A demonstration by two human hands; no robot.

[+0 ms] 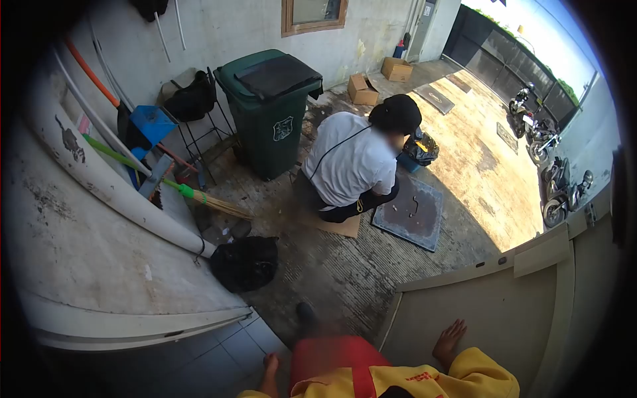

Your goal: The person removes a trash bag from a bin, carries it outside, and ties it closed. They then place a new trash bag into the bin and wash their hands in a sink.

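Note:
My right hand [450, 339] lies flat against the inner face of the grey door [478, 318], its fingers spread and nothing in it. Low in the view, my left hand [271, 362] hangs beside my red-clad leg, above the tiled floor [242, 348]. Its fingers are too small and foreshortened to make out, and no object shows in it. Both arms come from yellow sleeves. One dark shoe [306, 315] is forward on the rough concrete, just past the tiled threshold.
Ahead, a person in a white shirt [352, 156] crouches by a square metal cover [409, 212]. A green wheeled bin [269, 116], a black bag [245, 264] and a broom [215, 202] stand or lie left. Cardboard boxes [363, 91] and motorcycles [554, 192] are farther off.

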